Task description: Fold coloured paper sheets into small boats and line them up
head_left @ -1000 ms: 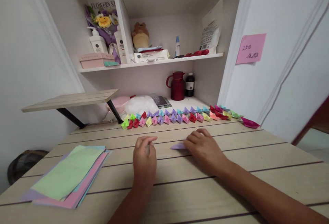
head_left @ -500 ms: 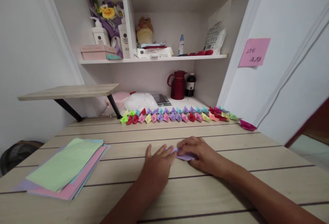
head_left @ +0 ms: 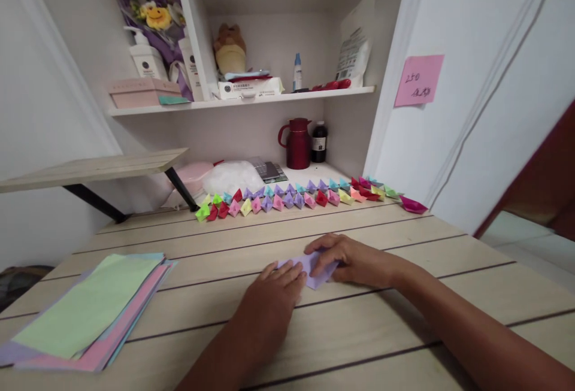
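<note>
A folded sheet of purple paper (head_left: 318, 277) lies on the table between my hands. My left hand (head_left: 274, 289) is palm down with its fingers close together, holding the left part of the paper against the table; its thumb is mostly hidden. My right hand (head_left: 345, 261) has curled fingers closed on the paper's right part, its thumb low near the right edge. Beyond both hands stand two rows of small folded paper boats (head_left: 278, 201) in many colours. A larger magenta paper boat (head_left: 413, 205) sits at their right end.
To the left lies a stack of coloured paper (head_left: 92, 307), pale green on top. A raised wooden shelf (head_left: 99, 166) on black legs stands at the back left. Behind the boats are a plastic bag (head_left: 233, 176), a red jug (head_left: 299, 144) and a dark bottle (head_left: 319, 142).
The view has shifted, so the table's contents appear further left. My left fingers have drawn closer together. More of the purple paper shows between my hands.
</note>
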A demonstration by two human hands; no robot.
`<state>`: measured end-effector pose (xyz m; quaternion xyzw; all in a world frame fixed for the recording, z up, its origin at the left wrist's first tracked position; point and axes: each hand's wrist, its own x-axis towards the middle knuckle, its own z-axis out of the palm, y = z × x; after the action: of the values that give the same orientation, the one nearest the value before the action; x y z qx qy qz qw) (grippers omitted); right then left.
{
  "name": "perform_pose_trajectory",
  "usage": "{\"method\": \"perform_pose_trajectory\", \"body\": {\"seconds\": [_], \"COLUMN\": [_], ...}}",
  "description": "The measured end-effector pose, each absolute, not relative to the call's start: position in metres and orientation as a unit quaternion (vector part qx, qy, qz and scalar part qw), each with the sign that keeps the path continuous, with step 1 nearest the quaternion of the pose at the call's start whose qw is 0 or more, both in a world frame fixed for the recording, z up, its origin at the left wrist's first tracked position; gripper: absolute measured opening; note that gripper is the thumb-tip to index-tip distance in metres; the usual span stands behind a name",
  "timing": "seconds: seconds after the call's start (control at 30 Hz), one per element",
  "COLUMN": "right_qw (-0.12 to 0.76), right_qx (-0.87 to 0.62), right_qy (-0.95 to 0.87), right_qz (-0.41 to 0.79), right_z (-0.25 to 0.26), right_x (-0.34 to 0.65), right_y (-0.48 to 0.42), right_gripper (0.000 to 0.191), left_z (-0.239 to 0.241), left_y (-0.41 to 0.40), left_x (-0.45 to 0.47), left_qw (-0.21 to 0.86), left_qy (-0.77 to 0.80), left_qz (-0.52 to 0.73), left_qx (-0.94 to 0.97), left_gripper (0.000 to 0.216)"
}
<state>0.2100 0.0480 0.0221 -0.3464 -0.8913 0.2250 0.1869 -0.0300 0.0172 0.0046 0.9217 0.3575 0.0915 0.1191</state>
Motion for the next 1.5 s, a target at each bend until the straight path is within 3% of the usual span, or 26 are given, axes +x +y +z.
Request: {"method": "perform_pose_trajectory", "body": {"seconds": [0.13,0.4,1.1,1.2,1.43,1.5], "right_qw": [0.211,0.284,0.203,0.201,0.227,0.251], "right_qx": [-0.351,-0.382,-0.528,-0.531,-0.585,-0.607], "right_qy": [-0.874,-0.824,-0.816,-0.815,-0.777,-0.753], "right_qz": [0.262,0.307,0.119,0.114,0.058,0.039], "right_z": [0.018,0.005,-0.007,-0.008,-0.009,-0.006], "right_x": [0.214,0.206,0.182,0.181,0.203,0.213], "right_y": [0.055,0.061,0.071,0.072,0.074,0.074], "right_gripper": [0.016,0.021,0.022,0.016,0.032,0.027], "left_z": [0.010,0.022,0.003,0.006,0.009,0.010], "left_y": [0.019,0.014,0.025,0.024,0.022,0.022], "left_x": [-0.034,-0.038,-0.047,-0.044,-0.039,-0.038], "left_qw": [0.136,0.140,0.110,0.106,0.110,0.109], "left_qy": [0.355,0.378,0.348,0.323,0.333,0.337], "left_qz": [0.053,0.025,0.123,0.094,0.021,0.022], "left_qx": [0.924,0.915,0.923,0.936,0.936,0.935], "left_gripper": [0.052,0.064,0.068,0.077,0.068,0.064]}}
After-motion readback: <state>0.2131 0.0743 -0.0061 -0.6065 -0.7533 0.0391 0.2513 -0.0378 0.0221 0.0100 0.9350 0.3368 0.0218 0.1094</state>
